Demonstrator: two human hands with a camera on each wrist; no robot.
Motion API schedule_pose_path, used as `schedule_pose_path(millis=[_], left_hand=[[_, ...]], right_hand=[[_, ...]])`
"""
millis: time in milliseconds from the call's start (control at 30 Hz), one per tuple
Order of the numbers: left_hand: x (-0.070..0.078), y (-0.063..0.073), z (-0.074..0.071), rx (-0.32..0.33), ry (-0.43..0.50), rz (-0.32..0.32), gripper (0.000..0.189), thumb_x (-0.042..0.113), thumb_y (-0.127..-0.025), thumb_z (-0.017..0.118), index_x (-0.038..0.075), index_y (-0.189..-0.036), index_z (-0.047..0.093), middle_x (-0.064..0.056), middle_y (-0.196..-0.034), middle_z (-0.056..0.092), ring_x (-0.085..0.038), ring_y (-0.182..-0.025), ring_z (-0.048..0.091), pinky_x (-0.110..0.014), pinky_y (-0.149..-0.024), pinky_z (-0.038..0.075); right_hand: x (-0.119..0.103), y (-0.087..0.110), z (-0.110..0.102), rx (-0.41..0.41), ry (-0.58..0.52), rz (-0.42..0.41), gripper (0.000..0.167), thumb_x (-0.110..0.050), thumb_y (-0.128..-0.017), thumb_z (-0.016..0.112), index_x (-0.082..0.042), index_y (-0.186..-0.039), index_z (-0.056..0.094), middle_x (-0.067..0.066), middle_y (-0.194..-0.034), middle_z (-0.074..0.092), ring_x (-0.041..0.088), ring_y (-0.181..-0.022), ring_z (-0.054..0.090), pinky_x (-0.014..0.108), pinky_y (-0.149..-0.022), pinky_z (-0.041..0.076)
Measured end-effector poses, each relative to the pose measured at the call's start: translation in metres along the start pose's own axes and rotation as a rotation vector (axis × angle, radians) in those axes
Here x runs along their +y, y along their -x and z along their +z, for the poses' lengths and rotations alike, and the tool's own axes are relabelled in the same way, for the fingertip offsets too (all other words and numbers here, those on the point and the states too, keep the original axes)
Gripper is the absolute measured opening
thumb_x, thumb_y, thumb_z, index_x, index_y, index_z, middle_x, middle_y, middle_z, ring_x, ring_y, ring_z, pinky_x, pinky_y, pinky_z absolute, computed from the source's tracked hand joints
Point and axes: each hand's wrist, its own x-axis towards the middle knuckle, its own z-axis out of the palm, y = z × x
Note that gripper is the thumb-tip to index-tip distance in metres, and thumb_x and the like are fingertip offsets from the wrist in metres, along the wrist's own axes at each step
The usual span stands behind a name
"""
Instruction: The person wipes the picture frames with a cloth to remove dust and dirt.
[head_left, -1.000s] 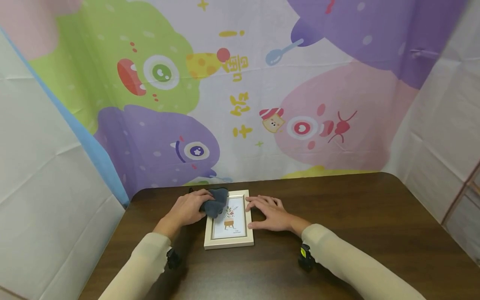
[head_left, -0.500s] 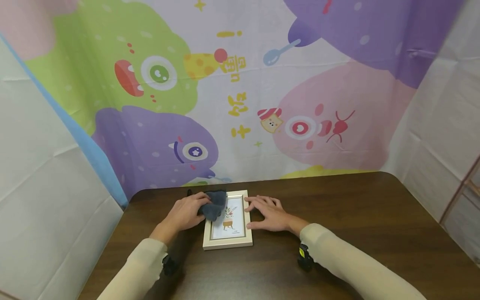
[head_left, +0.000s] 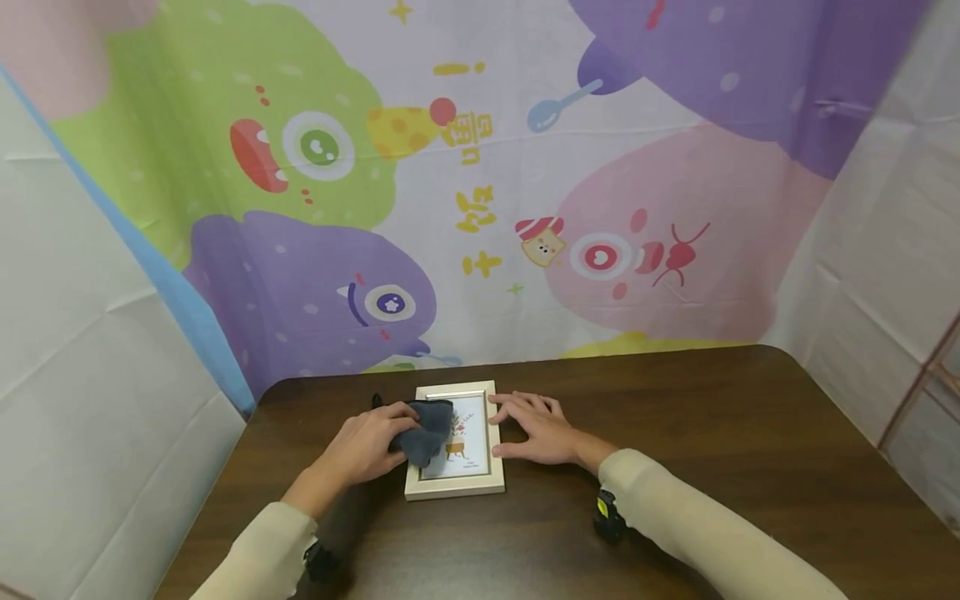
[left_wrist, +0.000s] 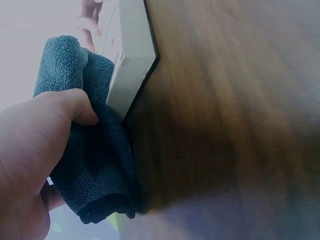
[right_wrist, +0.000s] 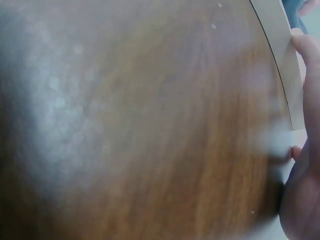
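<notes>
A cream picture frame (head_left: 456, 490) lies flat on the table, holding a print of a potted plant. My left hand (head_left: 366, 443) grips a folded dark blue-grey fleecy cloth (head_left: 426, 435), which lies over the left side of the frame and part of the print. In the left wrist view, the thumb presses on the cloth (left_wrist: 95, 160) beside a corner of the frame (left_wrist: 135, 65). On the opposite side, my right hand (head_left: 536, 429) rests with spread, relaxed fingers, its thumb and fingertips touching the frame's right edge. The right wrist view catches only part of this hand (right_wrist: 307, 100).
The dark brown wooden table (head_left: 675, 417) extends on both sides of the frame. Behind it hangs a cloth backdrop (head_left: 487, 317) printed with cartoon monsters. Pale sheets (head_left: 112, 333) hang at the left and right. A dark loop (head_left: 377, 401) pokes out beyond my left hand.
My left hand has drawn the cloth down the frame's left side toward me, uncovering the top left corner. The right hand keeps its place at the right edge.
</notes>
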Motion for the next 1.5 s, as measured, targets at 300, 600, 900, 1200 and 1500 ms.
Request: schedule_pose_path(millis=[300, 600, 900, 1200, 1500], left_hand=[[0.008, 0.019, 0.001, 0.059, -0.013, 0.070, 0.031, 0.018, -0.091, 0.093, 0.019, -0.121, 0.085, -0.001, -0.133, 0.077, -0.026, -0.112, 0.081, -0.042, -0.078, 0.067], [0.016, 0.042, 0.001, 0.112, -0.007, 0.105, 0.033, 0.018, -0.089, 0.095, 0.022, -0.120, 0.085, 0.001, -0.131, 0.077, -0.025, -0.111, 0.081, -0.037, -0.074, 0.066], [0.021, 0.057, -0.003, 0.104, 0.028, 0.156, 0.034, 0.017, -0.088, 0.094, 0.025, -0.120, 0.085, 0.003, -0.130, 0.077, -0.023, -0.110, 0.081, -0.036, -0.076, 0.066], [0.023, 0.059, -0.003, 0.115, 0.042, 0.151, 0.040, 0.011, -0.085, 0.090, 0.026, -0.122, 0.085, 0.004, -0.132, 0.078, -0.022, -0.110, 0.081, -0.029, -0.070, 0.061], [0.017, 0.048, -0.003, 0.095, 0.043, 0.136, 0.039, 0.009, -0.087, 0.085, 0.025, -0.122, 0.084, 0.003, -0.130, 0.079, -0.022, -0.104, 0.081, -0.022, -0.061, 0.049]], right_hand=[[-0.002, 0.002, -0.003, 0.001, 0.007, 0.000, 0.043, -0.060, -0.104, 0.073, -0.034, -0.137, 0.066, -0.003, -0.185, 0.039, 0.047, -0.173, 0.025, 0.079, -0.129, 0.015], [-0.009, 0.001, -0.006, -0.028, 0.029, 0.024, 0.043, -0.056, -0.106, 0.074, -0.032, -0.140, 0.066, -0.005, -0.186, 0.037, 0.044, -0.175, 0.024, 0.078, -0.132, 0.015], [-0.004, 0.000, -0.002, 0.000, 0.019, 0.004, 0.045, -0.058, -0.103, 0.075, -0.032, -0.138, 0.067, -0.001, -0.184, 0.040, 0.047, -0.173, 0.026, 0.079, -0.129, 0.016], [-0.005, 0.001, -0.004, -0.012, 0.022, 0.023, 0.044, -0.057, -0.104, 0.075, -0.032, -0.139, 0.067, -0.004, -0.185, 0.038, 0.044, -0.175, 0.024, 0.079, -0.131, 0.015], [-0.005, 0.001, -0.002, -0.012, 0.008, 0.025, 0.042, -0.054, -0.104, 0.076, -0.032, -0.139, 0.067, -0.004, -0.185, 0.038, 0.044, -0.175, 0.023, 0.079, -0.131, 0.014]])
